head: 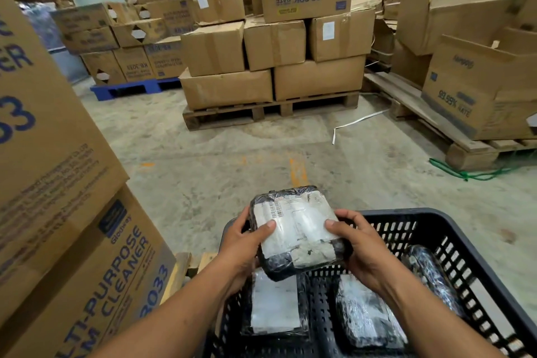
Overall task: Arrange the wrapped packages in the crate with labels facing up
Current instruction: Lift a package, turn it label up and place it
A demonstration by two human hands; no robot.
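Down in the black plastic crate with holes (pixel 453 244) lie two black wrapped packages with white labels on top (pixel 274 306) (pixel 367 317), and a third dark wrapped package (pixel 433 276) leans by the right wall. Above the crate, the left hand (pixel 245 241) and right hand (pixel 360 244) hold a black wrapped package with a big white label facing up (pixel 296 231), fingers closed on its sides. Farther off, brown cardboard boxes (pixel 273 46) sit stacked on a wooden pallet (pixel 270 112).

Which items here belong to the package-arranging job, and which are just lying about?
Job: held package, left hand, right hand, crate, packages inside.
Lying about: stacked cartons, wooden pallet, white strap, green cord.
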